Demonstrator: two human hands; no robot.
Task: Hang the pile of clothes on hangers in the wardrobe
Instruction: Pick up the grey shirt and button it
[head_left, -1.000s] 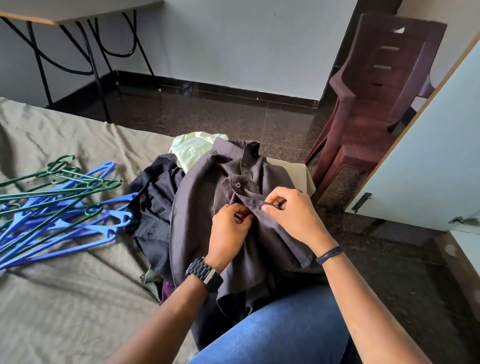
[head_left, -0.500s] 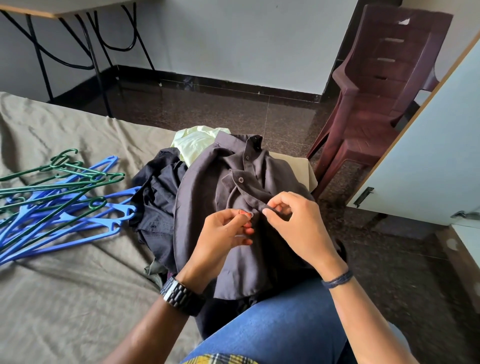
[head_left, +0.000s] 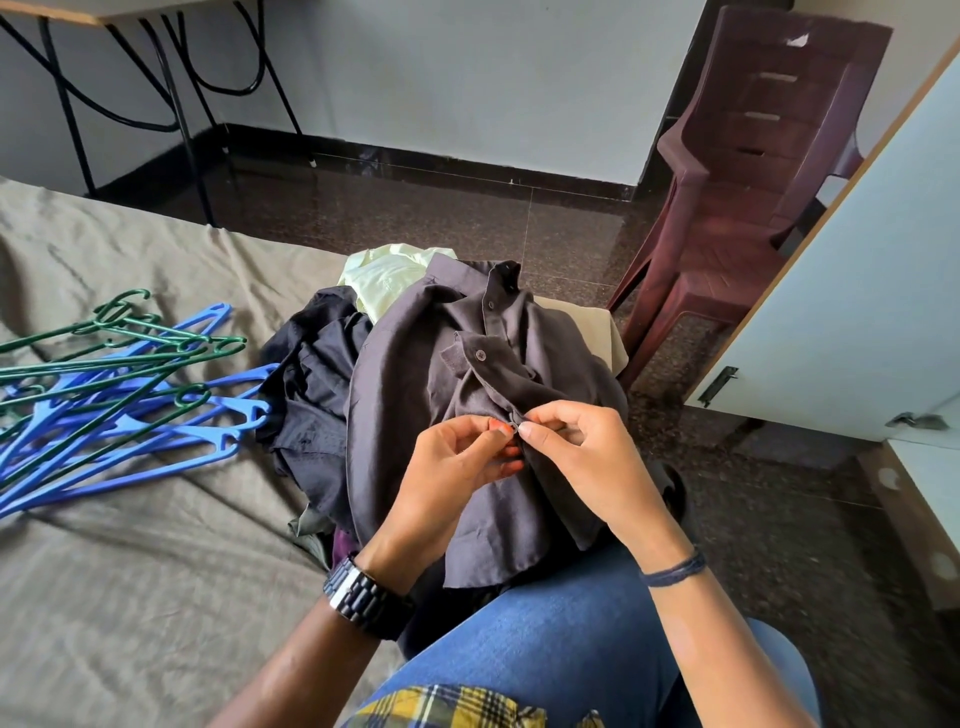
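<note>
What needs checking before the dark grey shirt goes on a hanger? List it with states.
1. Both hands on the dark grey button-up shirt: ok, left hand and right hand pinch its front edge.
2. Button between the fingertips fastened: cannot tell.
3. Upper button done: not ok, the flap lies open.
4. Blue and green plastic hangers on the olive bedsheet: ok, but tangled.
5. Hanger in hand: not ok.
6. White wardrobe door open: cannot tell.
</note>
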